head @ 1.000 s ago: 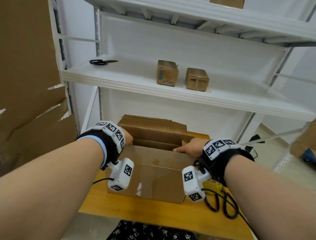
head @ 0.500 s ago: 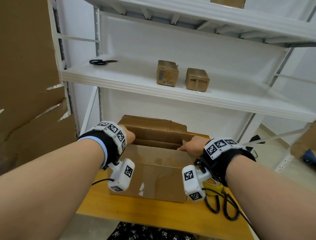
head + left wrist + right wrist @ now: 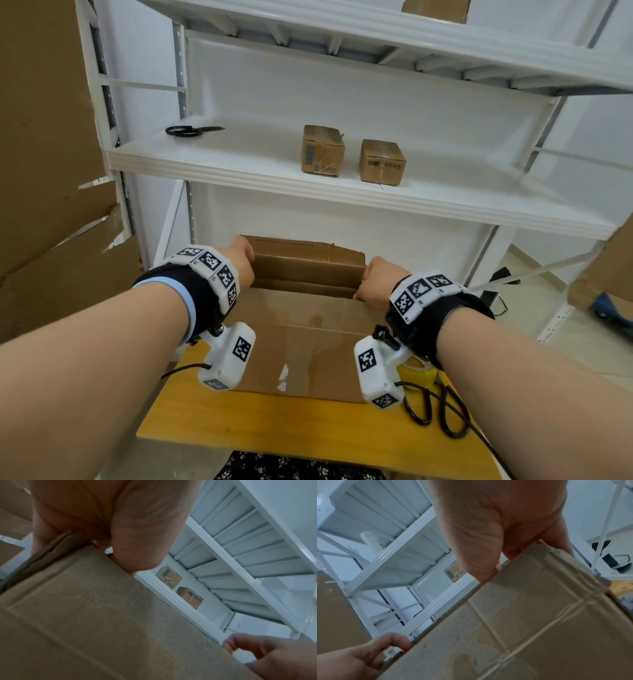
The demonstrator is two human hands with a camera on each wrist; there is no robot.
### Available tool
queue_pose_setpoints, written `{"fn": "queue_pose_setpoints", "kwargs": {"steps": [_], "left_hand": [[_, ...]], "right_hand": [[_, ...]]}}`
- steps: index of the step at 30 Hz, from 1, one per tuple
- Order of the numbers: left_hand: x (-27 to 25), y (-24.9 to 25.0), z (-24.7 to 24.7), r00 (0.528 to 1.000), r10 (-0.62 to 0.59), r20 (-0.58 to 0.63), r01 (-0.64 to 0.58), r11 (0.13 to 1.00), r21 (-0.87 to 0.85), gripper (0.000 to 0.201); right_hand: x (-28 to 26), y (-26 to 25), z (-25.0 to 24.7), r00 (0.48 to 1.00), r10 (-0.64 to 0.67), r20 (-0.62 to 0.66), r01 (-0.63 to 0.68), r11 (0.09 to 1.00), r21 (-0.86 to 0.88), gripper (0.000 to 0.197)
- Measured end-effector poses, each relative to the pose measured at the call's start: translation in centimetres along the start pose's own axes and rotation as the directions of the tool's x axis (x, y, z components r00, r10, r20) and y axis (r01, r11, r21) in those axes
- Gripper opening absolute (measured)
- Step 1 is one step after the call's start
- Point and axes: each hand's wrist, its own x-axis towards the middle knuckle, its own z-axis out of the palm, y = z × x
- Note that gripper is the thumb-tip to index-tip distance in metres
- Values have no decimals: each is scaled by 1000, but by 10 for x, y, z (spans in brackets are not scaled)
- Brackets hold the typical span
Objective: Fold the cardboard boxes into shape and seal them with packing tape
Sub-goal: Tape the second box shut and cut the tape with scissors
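A box (image 3: 301, 342) on the counter (image 3: 274, 418) is being gripped at its top rim, the left hand (image 3: 239, 260) curled at 10 o'clock, the right hand (image 3: 376, 284) at 2 o'clock. Even pressure from both sides is being advised, so the flaps are squared before taping.

above box (image 3: 301, 329): open | rear: shelf (image 3: 308, 185) edge overhangs | right: cable (image 3: 442, 411)
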Motion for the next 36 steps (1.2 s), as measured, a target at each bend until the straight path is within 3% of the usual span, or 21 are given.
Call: {"fn": "queue_pose_setpoints", "kwargs": {"steps": [4, 8, 12, 15, 19, 24, 26, 29, 33, 36], "left_hand": [[0, 8, 0, 984, 60, 170, -92, 978, 186, 50], [3, 6, -5, 973, 72, 218, -120, 969, 217, 59], [3, 5, -3, 974, 57, 219, -102, 975, 199, 62], [5, 5, 0, 971, 36, 237, -60, 993, 99, 57], [3, 1, 2, 974, 30, 225, -50, 995, 83, 64], [2, -4, 5, 970, 56, 236, -69, 997, 44, 68], [-1, -5, 4, 968, 60, 244, -80, 994, 70, 71], [-3, -6, 5, 967, 59, 250, -91, 989, 120, 72], [-10, 1, -1, 966, 36, 256, -79, 984, 158, 62], [-12, 12, -16, 983, 54, 178, -87, 979, 184, 60]], "right_hand": [[5, -2, 2, 993, -63, 101, 65, 998, -7, 30], [0, 4, 0, 986, -71, 152, 90, 988, -124, 39], [-5, 16, -14, 994, -58, 88, 71, 985, -156, 41], [-3, 31, -14, 994, -53, 95, 62, 994, -95, 43], [1, 46, -2, 998, -50, 30, 44, 986, 161, 52], [3, 51, 7, 1000, -2, -4, 3, 964, 265, 81], [-5, 49, 3, 996, -7, 91, -8, 986, 167, 63], [-16, 46, 1, 975, -19, 220, 47, 991, -125, 31], [-24, 45, -6, 944, -110, 312, 235, 887, -398, 27], [-31, 45, -28, 950, -143, 276, 249, 882, -399, 25]]}}
